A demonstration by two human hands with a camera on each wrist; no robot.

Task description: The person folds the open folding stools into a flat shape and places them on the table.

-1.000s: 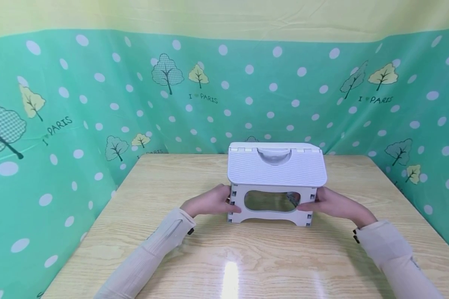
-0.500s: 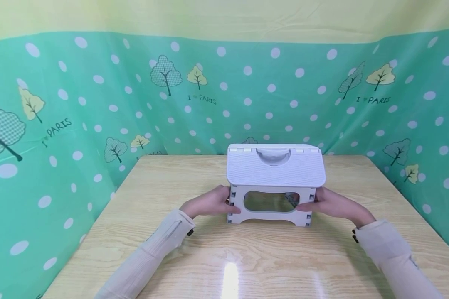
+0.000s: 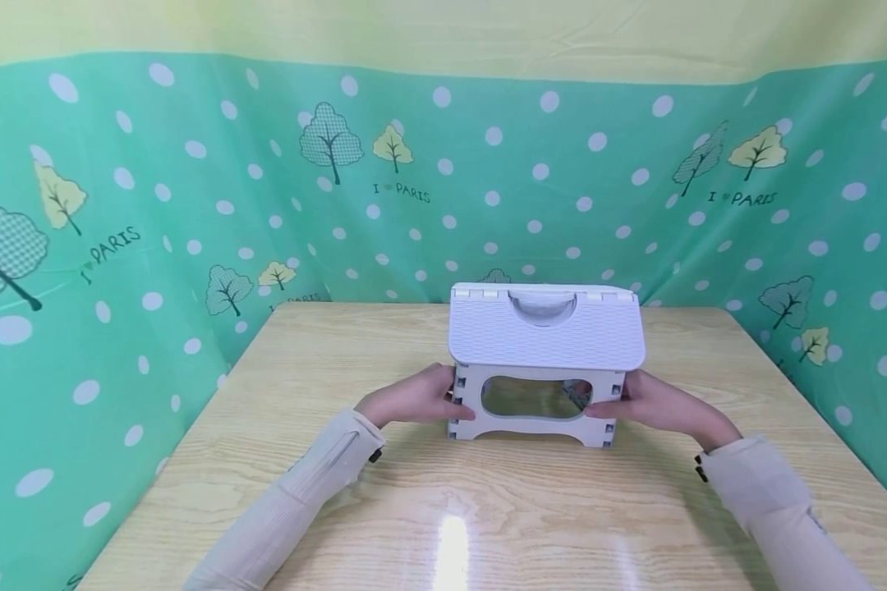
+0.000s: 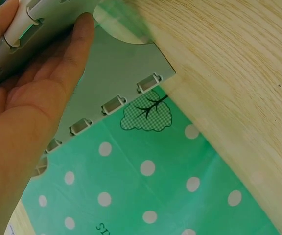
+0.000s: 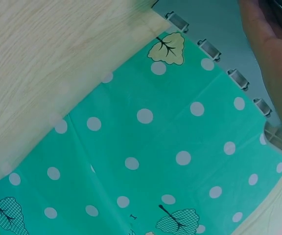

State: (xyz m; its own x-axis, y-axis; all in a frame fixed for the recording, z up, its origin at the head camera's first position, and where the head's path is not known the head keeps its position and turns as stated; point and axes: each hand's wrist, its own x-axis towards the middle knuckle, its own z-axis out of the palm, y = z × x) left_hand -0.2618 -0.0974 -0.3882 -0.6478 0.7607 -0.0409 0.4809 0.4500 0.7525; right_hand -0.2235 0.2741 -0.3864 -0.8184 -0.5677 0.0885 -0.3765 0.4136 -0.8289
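Observation:
A white folding step stool (image 3: 547, 341) stands upright on the table in the head view, its textured top facing me with a carry handle set at the back edge. My left hand (image 3: 417, 398) grips the left edge of its near leg panel, thumb on the front face and fingers behind. On the opposite edge my right hand (image 3: 658, 400) holds the same panel, thumb near the oval cutout. The left wrist view shows the left fingers (image 4: 58, 81) reaching inside between two leg panels. Only part of the right hand appears in the right wrist view, beside a grey leg panel (image 5: 219, 29).
The wood-grain table (image 3: 325, 345) extends to both sides and in front of the stool. Behind it and along the sides hangs a green dotted curtain (image 3: 532, 180) with tree prints. A bright light reflection (image 3: 452, 550) lies on the near tabletop.
The head view shifts slightly between frames. Both hands keep their grip on the stool, and the stool stays in place.

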